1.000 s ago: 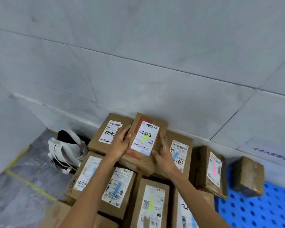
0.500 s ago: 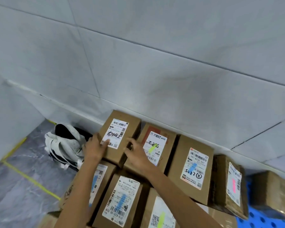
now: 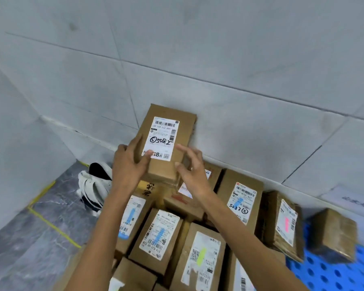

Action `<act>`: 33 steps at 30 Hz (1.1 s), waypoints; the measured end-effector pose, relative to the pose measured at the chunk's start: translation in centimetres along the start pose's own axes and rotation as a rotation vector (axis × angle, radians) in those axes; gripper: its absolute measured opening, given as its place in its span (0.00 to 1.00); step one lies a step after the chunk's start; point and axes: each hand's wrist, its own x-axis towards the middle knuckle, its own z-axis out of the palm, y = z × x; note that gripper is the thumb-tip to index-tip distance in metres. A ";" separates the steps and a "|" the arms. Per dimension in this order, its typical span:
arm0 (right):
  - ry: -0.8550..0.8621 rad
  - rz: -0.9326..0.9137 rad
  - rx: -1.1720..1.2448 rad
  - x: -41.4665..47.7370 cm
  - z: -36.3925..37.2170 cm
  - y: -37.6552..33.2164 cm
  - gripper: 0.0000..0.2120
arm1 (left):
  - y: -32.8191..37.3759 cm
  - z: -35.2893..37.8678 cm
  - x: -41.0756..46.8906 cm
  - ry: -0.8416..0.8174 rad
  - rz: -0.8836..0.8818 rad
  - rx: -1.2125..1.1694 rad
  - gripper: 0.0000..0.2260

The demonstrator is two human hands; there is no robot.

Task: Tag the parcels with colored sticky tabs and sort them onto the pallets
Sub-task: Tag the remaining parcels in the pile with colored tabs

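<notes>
I lift a brown parcel [image 3: 166,139] in front of the wall; its white label carries handwritten digits and no coloured tab shows on it. My left hand [image 3: 128,164] grips its left edge, thumb on the label's lower corner. At the parcel's lower right corner is my right hand [image 3: 193,173], fingers spread and relaxed; whether it touches the parcel is unclear. Below lie stacked parcels: one with a blue tab [image 3: 159,234], one with a yellow tab [image 3: 201,256], another blue-tabbed one [image 3: 240,202] and a pink-tabbed one [image 3: 286,223].
A blue perforated pallet [image 3: 334,274] shows at the lower right, with a plain brown parcel [image 3: 332,229] on it. A white bag [image 3: 93,185] lies on the grey floor to the left, beside yellow tape lines [image 3: 53,225]. A tiled wall stands close behind the stack.
The yellow-tabbed parcel was set down in the back row. Both hands moved left to the back-left parcel, and my left hand has raised it off the stack.
</notes>
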 end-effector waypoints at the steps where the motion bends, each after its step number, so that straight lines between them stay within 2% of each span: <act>1: 0.019 -0.062 -0.011 -1.3 -1.3 -1.3 0.20 | 2.1 -0.8 -1.1 0.003 0.031 -0.011 0.25; 6: 0.099 -0.218 -0.067 -9.9 -10.8 -5.6 0.20 | 12.3 -1.3 -9.6 -0.025 0.167 -0.104 0.24; 10: 0.238 -0.230 -0.166 -19.8 -20.8 -6.2 0.19 | 18.6 2.0 -18.4 -0.159 0.289 -0.201 0.22; 13: 0.308 -0.152 -0.159 -30.9 -27.8 -3.7 0.20 | 21.6 6.0 -29.1 -0.291 0.401 -0.212 0.21; 16: 0.324 -0.054 -0.144 -41.3 -32.3 -0.1 0.28 | 22.8 9.2 -39.2 -0.442 0.390 -0.213 0.18; 19: 0.336 0.059 -0.151 -49.2 -35.4 3.5 0.26 | 22.4 11.9 -47.1 -0.541 0.405 -0.218 0.14; 23: 0.313 0.231 -0.149 -56.6 -36.9 8.3 0.24 | 19.5 14.6 -54.0 -0.705 0.331 -0.254 0.11; 26: 0.343 0.313 -0.231 -60.2 -36.5 12.0 0.29 | 16.4 16.2 -56.0 -0.791 0.114 -0.406 0.09; 27: 0.347 0.309 -0.270 -61.1 -36.3 12.9 0.30 | 15.2 16.8 -56.1 -0.760 0.073 -0.391 0.09; 29: 0.326 0.272 -0.306 -62.3 -35.9 13.9 0.25 | 12.5 18.1 -55.6 -0.675 0.104 -0.148 0.10; 31: 0.304 0.224 -0.323 -62.7 -35.7 14.4 0.20 | 10.5 18.8 -55.2 -0.712 0.163 0.211 0.20; 33: 0.280 0.215 -0.321 -62.5 -35.8 14.4 0.21 | 9.6 19.3 -55.1 -0.715 0.206 0.431 0.26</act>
